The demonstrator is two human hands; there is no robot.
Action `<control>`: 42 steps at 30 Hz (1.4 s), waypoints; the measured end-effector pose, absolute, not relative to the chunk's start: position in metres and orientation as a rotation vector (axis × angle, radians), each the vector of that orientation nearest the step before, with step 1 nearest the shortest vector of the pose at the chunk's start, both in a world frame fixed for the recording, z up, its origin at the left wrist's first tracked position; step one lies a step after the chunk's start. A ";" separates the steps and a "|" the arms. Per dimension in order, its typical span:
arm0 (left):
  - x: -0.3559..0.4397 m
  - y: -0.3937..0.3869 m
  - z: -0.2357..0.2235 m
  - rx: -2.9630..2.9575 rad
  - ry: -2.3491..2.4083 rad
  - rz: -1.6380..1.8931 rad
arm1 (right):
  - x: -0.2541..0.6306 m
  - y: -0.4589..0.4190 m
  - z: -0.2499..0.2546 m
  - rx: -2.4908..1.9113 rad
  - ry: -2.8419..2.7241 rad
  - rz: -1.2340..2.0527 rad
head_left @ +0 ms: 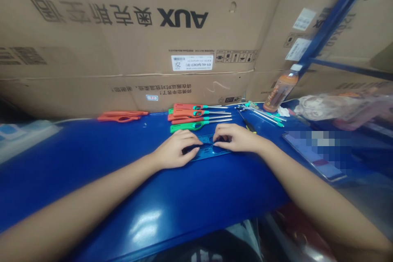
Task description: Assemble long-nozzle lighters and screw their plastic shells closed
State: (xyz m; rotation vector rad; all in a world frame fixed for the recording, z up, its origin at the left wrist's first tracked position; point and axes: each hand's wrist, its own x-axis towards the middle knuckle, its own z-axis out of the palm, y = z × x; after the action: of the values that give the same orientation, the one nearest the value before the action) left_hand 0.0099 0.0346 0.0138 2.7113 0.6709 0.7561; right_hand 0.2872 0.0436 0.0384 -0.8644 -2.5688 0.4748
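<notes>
Blue plastic plate (208, 154): flat on the table (123, 172), under and between both hands' fingertips, probably so its middle is reachable from either side.
Left hand (181, 148): half curled over one end, thumb and fingertips slightly parted.
Right hand (238, 138): curled opposite, tips close together; blur hides whether either hand pinches anything.
Lighters (190, 113): just beyond the grip, seemingly for easy reach.

left grip (178, 150): bare hand, slender-fingered, nails too small to make out | left forearm (101, 193), behind that grip: bare to frame edge, slim, tapering toward it | right grip (237, 138): bare hand, likewise slender | right forearm (307, 186), behind it: bare, smooth outline
</notes>
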 end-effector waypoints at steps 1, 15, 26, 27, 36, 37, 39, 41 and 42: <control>0.010 0.034 0.014 2.716 0.669 0.752 | 0.291 0.047 0.041 -0.855 -2.531 0.450; 0.014 0.014 0.020 2.924 0.780 0.614 | 0.417 0.098 0.038 -2.419 -1.651 -0.118; 0.015 0.014 0.019 2.947 0.761 0.660 | 0.422 0.112 0.019 -2.357 -1.597 -0.099; 0.015 0.014 0.019 2.947 0.761 0.668 | 0.422 0.113 0.018 -2.361 -1.583 -0.092; 0.014 0.017 0.017 2.939 0.768 0.703 | 0.415 0.110 0.021 -2.232 -1.542 -0.037; 0.014 0.018 0.017 2.944 0.766 0.708 | 0.413 0.108 0.023 -2.199 -1.530 -0.048; 0.013 0.019 0.017 2.952 0.764 0.715 | 0.408 0.105 0.030 -2.112 -1.512 -0.075; 0.012 0.020 0.017 2.954 0.762 0.714 | 0.401 0.101 0.039 -1.996 -1.523 -0.096; 0.011 0.020 0.018 2.954 0.764 0.712 | 0.397 0.098 0.043 -1.933 -1.539 -0.099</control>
State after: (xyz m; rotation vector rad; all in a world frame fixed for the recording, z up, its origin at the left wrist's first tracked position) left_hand 0.0108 0.0200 0.0177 2.9541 0.7644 0.7122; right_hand 0.3970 0.0981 0.0432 -1.9329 -1.5392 -0.0987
